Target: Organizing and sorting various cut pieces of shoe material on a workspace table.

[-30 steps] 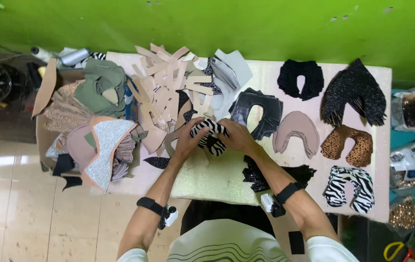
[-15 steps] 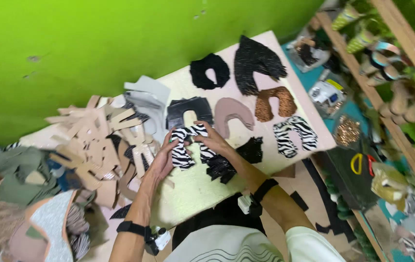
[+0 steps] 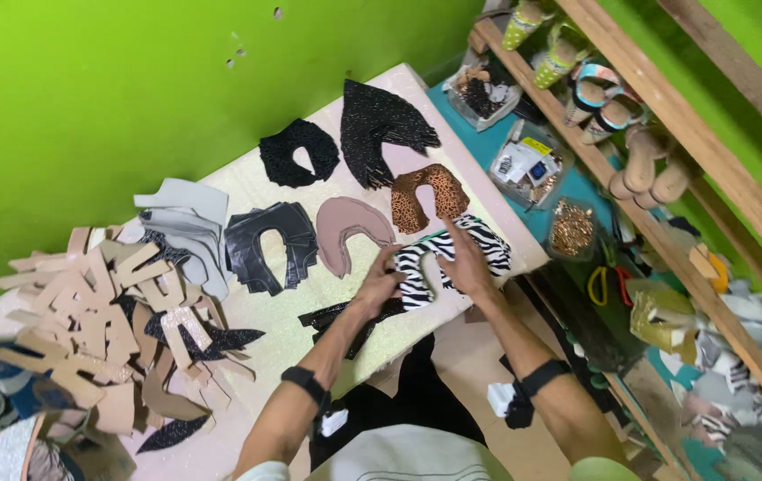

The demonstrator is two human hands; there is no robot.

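Note:
My left hand (image 3: 376,287) and my right hand (image 3: 464,259) both grip a zebra-striped, horseshoe-shaped shoe-upper piece (image 3: 423,272), laying it against a stack of matching zebra pieces (image 3: 486,244) at the table's near right corner. Just beyond lie a leopard-print stack (image 3: 428,196) and a mauve stack (image 3: 348,228). A dark lace-like piece (image 3: 338,314) lies under my left wrist. Both wrists wear black bands.
Black glossy (image 3: 271,244), grey (image 3: 185,218), black fuzzy (image 3: 300,151) and black beaded (image 3: 379,120) stacks line the pale table (image 3: 261,191). Tan cut pieces (image 3: 101,303) heap at left. A wooden shelf (image 3: 666,107) with shoe lasts and small tubs (image 3: 532,160) stands at right.
My view has swung right and tilted. Both hands have carried the zebra piece from the table's middle across to the zebra stack at the right corner.

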